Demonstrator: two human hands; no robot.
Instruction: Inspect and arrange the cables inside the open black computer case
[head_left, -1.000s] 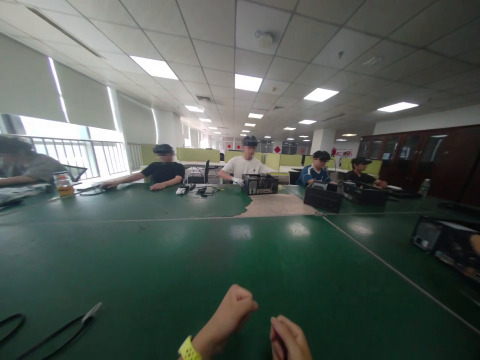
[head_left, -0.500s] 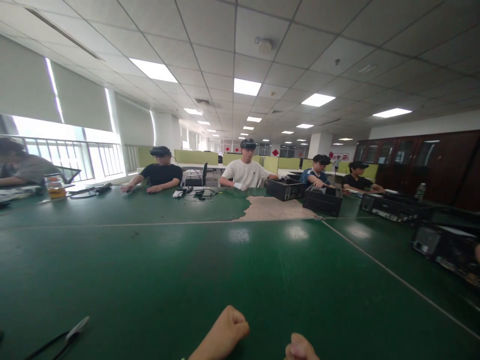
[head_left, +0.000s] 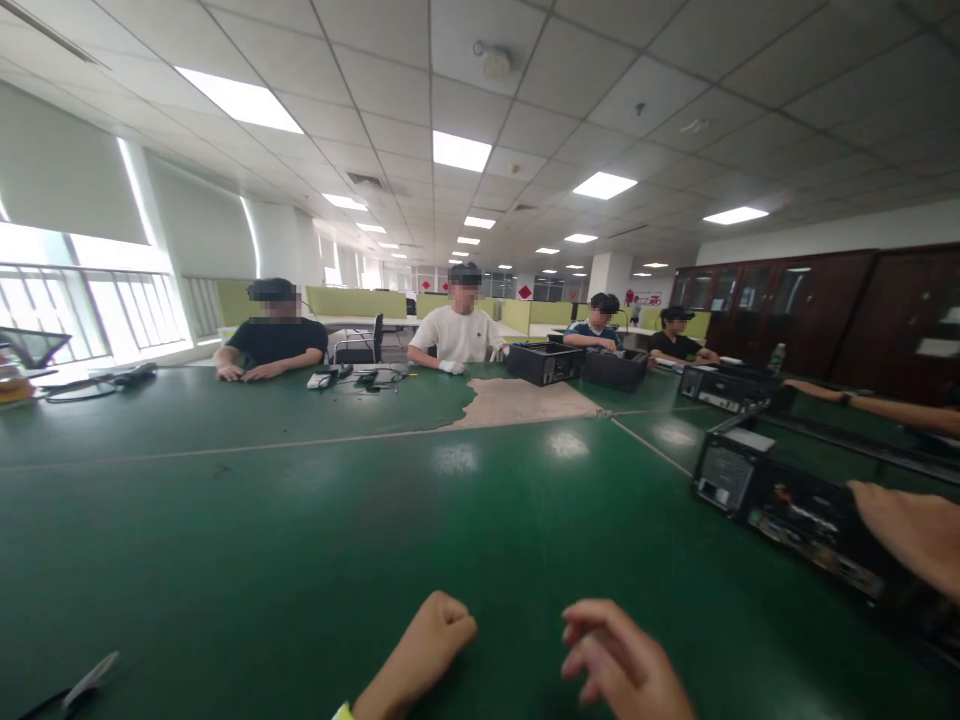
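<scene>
**Two unburdened hands above a green tabletop, an exposed computer and a loose cable to either side**

Seen from the wearer's head: the left hand point(head_left: 435, 640), above a yellow wristband point(head_left: 343, 711), is clenched in a fist; whether anything small is hidden inside cannot be told. The right hand point(head_left: 626, 660) is relaxed, fingers parted and half curled, with nothing visible in them. Both are over the near part of the green tabletop point(head_left: 337, 540); whether they touch it is unclear.

To the right, well apart from the right hand, lies an open computer case point(head_left: 727, 480), its inner parts bared. A co-worker's forearm point(head_left: 911, 540) stretches across it. A wide rightward swing could, in my judgement, scrape knuckles on a metal edge or bump that arm, because two people would share one corner.

At lower left, a black cable point(head_left: 56, 705) with a pale end lies loose; a careless sweep of the left arm might snag it.

Across the table, the green covering is missing over a pale patch point(head_left: 525, 400). Its ragged edge could catch anything slid over it, such as the black case point(head_left: 546, 364) just beyond.
</scene>
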